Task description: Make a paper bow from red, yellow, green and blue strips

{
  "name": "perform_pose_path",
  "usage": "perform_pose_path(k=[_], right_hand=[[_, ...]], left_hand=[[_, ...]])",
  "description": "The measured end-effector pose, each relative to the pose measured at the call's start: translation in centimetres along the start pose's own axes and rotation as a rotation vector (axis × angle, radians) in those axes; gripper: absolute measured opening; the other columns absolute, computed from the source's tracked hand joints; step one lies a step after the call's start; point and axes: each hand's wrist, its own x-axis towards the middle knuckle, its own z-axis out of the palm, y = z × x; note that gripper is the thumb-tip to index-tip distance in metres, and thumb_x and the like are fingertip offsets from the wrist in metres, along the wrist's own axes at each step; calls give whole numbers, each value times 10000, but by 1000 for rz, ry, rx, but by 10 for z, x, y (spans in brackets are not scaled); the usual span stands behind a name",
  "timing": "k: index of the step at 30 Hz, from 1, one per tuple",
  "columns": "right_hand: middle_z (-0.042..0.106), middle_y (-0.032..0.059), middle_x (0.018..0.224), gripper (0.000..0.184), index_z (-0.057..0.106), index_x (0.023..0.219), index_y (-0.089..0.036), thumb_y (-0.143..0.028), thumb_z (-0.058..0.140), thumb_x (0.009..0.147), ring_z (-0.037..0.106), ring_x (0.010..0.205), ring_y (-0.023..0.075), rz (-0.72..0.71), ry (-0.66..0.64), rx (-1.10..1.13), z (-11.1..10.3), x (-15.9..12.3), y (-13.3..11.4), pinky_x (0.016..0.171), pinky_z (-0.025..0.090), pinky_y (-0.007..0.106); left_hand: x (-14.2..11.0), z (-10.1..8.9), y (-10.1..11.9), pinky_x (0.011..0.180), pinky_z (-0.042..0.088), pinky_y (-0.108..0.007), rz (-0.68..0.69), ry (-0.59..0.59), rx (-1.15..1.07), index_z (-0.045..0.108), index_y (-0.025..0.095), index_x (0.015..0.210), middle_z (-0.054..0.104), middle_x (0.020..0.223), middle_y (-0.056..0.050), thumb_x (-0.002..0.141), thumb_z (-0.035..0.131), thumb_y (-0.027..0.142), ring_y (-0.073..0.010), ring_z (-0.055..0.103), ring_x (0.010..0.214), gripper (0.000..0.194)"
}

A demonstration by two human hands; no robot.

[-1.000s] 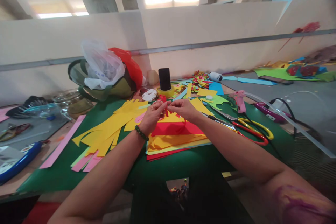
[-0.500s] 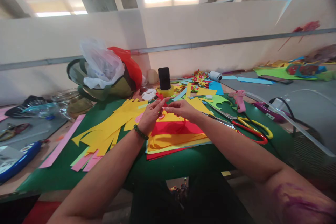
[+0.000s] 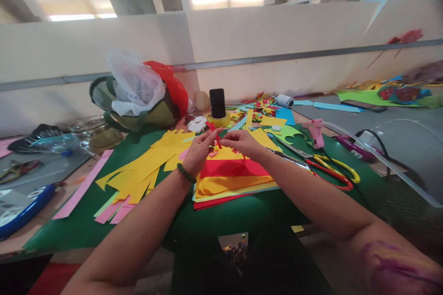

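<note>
I have the left hand (image 3: 201,150) pinching a red paper strip (image 3: 218,141), long axis running 11 to 5 o'clock, above the yellow sheets (image 3: 221,186); the right hand (image 3: 244,144) sits close at 3 o'clock, its grip unclear to me.

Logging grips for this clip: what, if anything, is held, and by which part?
The left hand pinches a narrow red paper-like strip near its middle; whether the right hand grips it cannot be told.

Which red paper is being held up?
The small narrow red paper strip in the left hand; the wide red paper band lies on yellow sheets.
</note>
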Motion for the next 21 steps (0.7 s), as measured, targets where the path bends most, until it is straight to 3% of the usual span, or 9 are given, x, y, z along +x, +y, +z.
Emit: perform_pose_path(k=[11, 16, 21], right_hand=[[494, -50, 496, 395, 620, 563, -152, -500, 801, 522, 379, 500, 74, 10, 0, -11, 3, -1, -1, 459, 256, 240], [477, -56, 498, 408, 595, 544, -155, -495, 814, 496, 373, 510, 71, 35, 5, -12, 5, -2, -3, 465, 258, 237], [623, -2, 665, 414, 678, 716, -156, -537, 759, 574, 471, 587, 96, 84, -3, -8, 5, -4, -7, 492, 335, 227]], left_hand=[[1, 0, -2, 542, 382, -184, 19, -5, -7, 767, 189, 943, 534, 636, 30, 740, 744, 391, -78, 494, 596, 288], [2, -1, -4, 675, 423, -214, 34, -7, 34, 765, 217, 976, 678, 872, -27, 742, 734, 410, -141, 587, 853, 305], [3, -2, -6, 847, 432, -284, 51, -42, 31, 762, 236, 986, 700, 1091, -44, 722, 739, 462, -199, 574, 1061, 348]])
